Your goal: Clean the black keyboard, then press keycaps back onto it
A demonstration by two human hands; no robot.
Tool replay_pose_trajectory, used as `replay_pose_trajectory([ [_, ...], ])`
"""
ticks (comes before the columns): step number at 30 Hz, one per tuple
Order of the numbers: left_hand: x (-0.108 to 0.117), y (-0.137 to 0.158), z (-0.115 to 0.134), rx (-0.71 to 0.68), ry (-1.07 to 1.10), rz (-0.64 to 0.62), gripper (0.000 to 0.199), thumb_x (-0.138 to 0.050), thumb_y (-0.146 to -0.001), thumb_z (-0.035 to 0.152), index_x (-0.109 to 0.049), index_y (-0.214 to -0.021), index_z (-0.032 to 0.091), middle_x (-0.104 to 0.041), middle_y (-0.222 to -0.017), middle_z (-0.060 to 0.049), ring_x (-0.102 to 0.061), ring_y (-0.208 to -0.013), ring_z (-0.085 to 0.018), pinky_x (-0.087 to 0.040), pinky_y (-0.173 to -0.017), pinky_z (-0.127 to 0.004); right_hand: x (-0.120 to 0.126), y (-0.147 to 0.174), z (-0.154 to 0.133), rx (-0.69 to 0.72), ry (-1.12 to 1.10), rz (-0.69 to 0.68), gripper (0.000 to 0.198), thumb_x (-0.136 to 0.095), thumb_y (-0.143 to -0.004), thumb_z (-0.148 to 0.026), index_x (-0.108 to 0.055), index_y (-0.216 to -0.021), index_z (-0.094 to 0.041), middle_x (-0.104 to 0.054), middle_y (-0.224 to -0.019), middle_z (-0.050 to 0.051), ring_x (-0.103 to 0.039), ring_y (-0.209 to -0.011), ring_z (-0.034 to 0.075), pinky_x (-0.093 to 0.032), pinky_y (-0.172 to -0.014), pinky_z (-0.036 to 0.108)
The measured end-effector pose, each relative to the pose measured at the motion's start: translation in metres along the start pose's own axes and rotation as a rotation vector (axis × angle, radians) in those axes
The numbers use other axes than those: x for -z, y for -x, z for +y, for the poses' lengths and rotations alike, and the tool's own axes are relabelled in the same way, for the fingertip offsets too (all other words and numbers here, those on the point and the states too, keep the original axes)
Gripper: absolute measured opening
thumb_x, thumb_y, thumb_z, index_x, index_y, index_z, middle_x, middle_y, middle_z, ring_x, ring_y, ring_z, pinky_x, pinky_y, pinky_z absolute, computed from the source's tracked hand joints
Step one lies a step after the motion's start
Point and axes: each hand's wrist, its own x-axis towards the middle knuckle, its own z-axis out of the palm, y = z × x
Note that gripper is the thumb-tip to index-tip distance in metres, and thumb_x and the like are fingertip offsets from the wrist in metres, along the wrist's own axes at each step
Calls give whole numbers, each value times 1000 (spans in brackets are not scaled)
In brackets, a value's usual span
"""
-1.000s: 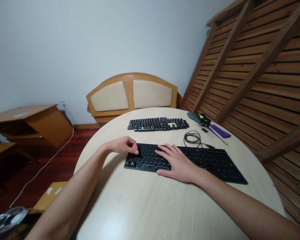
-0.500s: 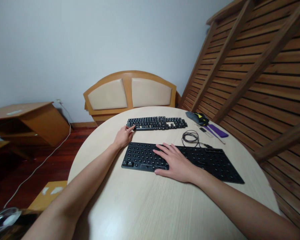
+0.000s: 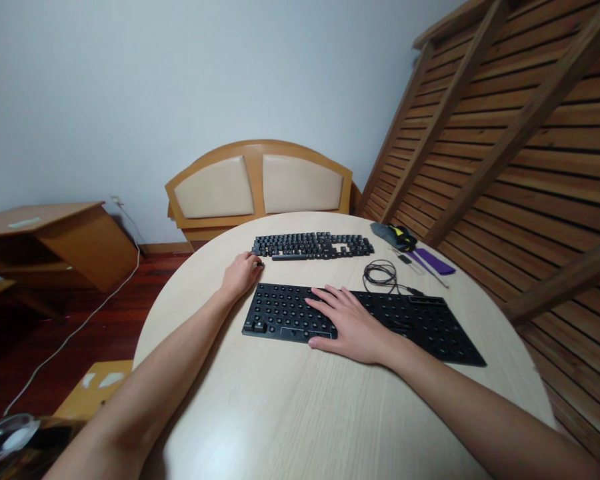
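Tabletop (image 3: 290,413): keyboard (image 3: 389,312) beneath right hand (image 3: 347,325)

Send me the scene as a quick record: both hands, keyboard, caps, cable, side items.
left hand: pinching a small dark piece, likely a keycap
right hand: open, palm down on the keyboard base
base: mostly without caps
loose keycaps: laid out in rows beyond the base
cable: coiled beyond the base
far right: flat purple item
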Motion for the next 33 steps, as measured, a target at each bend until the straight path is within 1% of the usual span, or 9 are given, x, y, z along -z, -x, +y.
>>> replay_pose_trajectory([
  [4,26,8,3,-115,138,-109,19,-54,-96,32,-68,-103,20,-69,-103,-6,-64,-90,-20,-52,-78,-29,0,1,0,2,-20,15,84,-56,-82,-74,-45,-150,-26,-35,-160,9,-24,-148,37,-15,-121,59],
  [6,43,14,10,-231,383,-218,23,-52,-97,32,-68,-107,18,-69,-107,-7,-64,-87,-17,-52,-72,-26,-2,1,2,4,-28,20,83,-57,-82,-74,-45,-150,-27,-35,-160,9,-24,-148,37,-15,-121,60],
  [8,60,21,19,-303,505,-306,25,-54,-97,35,-68,-111,19,-69,-108,-7,-63,-89,-17,-51,-71,-26,-3,1,3,6,-32,21,84,-57,-82,-75,-45,-150,-27,-35,-160,9,-24,-148,37,-14,-121,60],
  [11,77,30,36,-383,566,-458,24,-56,-96,35,-68,-109,20,-71,-104,-6,-63,-87,-16,-50,-75,-27,-4,1,4,8,-29,16,84,-55,-82,-76,-44,-151,-28,-34,-161,8,-23,-149,36,-14,-121,59],
  [14,84,36,48,-445,547,-606,23,-56,-96,32,-69,-109,18,-73,-102,-6,-64,-87,-17,-49,-78,-28,-4,1,4,7,-16,10,84,-54,-83,-76,-42,-151,-29,-32,-162,6,-22,-149,36,-14,-121,59],
  [19,89,40,55,-412,477,-771,23,-57,-93,29,-70,-106,16,-73,-94,-6,-62,-77,-16,-47,-69,-27,-3,0,4,3,-13,7,85,-54,-82,-77,-43,-151,-28,-33,-161,6,-23,-149,36,-15,-121,59],
  [23,93,42,57,-389,455,-846,22,-60,-90,29,-71,-103,15,-72,-88,-5,-60,-72,-15,-45,-66,-26,-3,0,4,10,-14,13,85,-53,-82,-77,-44,-150,-28,-34,-161,7,-23,-148,36,-15,-121,58],
  [27,92,43,56,-380,481,-883,21,-62,-89,30,-72,-101,16,-72,-86,-4,-59,-71,-15,-45,-65,-25,-4,1,5,16,-18,26,85,-54,-82,-77,-44,-150,-28,-34,-161,7,-24,-148,36,-16,-121,59],
  [33,90,43,55,-427,475,-861,18,-63,-88,28,-73,-99,17,-72,-89,-4,-60,-73,-15,-45,-67,-25,-3,1,4,14,-12,25,84,-55,-82,-76,-44,-150,-28,-35,-160,7,-24,-148,36,-16,-121,59],
])
